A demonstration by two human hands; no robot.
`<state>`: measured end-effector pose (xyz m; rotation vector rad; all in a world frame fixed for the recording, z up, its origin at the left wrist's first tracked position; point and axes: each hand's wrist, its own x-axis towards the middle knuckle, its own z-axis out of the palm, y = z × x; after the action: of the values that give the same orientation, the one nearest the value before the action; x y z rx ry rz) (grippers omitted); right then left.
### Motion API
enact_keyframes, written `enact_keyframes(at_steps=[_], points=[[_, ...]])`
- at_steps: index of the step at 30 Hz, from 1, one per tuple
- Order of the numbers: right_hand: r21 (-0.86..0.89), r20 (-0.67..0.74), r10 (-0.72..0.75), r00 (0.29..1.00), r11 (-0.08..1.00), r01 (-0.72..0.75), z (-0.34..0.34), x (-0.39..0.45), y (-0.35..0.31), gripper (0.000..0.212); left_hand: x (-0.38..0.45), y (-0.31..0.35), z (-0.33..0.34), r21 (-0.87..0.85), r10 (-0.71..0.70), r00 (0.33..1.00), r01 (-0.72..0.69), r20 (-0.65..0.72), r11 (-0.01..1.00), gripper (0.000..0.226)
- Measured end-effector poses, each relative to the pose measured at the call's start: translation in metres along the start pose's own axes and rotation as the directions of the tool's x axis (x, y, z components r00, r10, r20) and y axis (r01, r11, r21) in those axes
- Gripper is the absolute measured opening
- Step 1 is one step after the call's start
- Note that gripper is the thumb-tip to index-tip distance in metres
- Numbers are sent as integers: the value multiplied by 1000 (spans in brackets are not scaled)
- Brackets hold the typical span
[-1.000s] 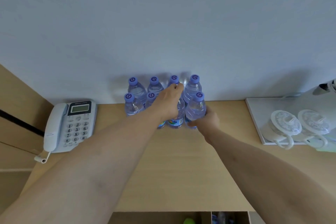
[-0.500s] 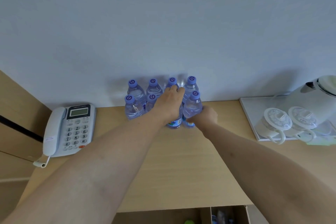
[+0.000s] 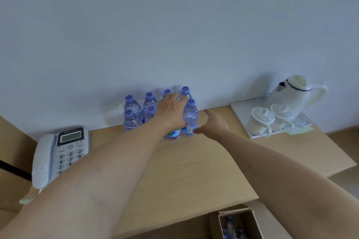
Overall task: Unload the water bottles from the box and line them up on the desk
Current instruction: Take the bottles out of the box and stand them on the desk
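Several clear water bottles with purple caps (image 3: pixel 129 120) stand in two rows at the back of the wooden desk (image 3: pixel 194 170), against the wall. My left hand (image 3: pixel 171 110) reaches in and grips the top of a front-row bottle (image 3: pixel 173 134), hiding its cap. The rightmost front bottle (image 3: pixel 190 118) stands upright on its own. My right hand (image 3: pixel 212 124) hovers just right of it with fingers straight, holding nothing. The cardboard box (image 3: pixel 254 223) sits below the desk's front edge, with more bottles dimly visible inside.
A white desk phone (image 3: pixel 60 153) lies at the left. At the right, a white tray (image 3: pixel 240 110) carries a white kettle (image 3: pixel 293 97) and two lidded cups (image 3: pixel 260 120). Bare desk stretches between the bottles and the front edge.
My right hand has let go of the rightmost front bottle and opened, drawing away to the right. My left hand stays on its bottle. The view has shifted, showing more of the box.
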<state>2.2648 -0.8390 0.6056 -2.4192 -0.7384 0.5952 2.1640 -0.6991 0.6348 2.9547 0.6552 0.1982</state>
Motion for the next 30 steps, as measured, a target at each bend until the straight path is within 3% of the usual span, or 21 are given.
enact_keyframes(at_steps=[8,21,30], points=[[-191,-83,138,987,970,-151,-28,-71,58,111,-9,65,12,16,175,975,-179,135,984,105],[-215,-222,385,896,877,-430,-119,-183,185,131,-26,245,34,-64,407,897,-402,169,913,102],[-100,-175,512,841,841,-532,-132,-252,320,128,-78,374,86,-41,470,833,-480,292,876,91]])
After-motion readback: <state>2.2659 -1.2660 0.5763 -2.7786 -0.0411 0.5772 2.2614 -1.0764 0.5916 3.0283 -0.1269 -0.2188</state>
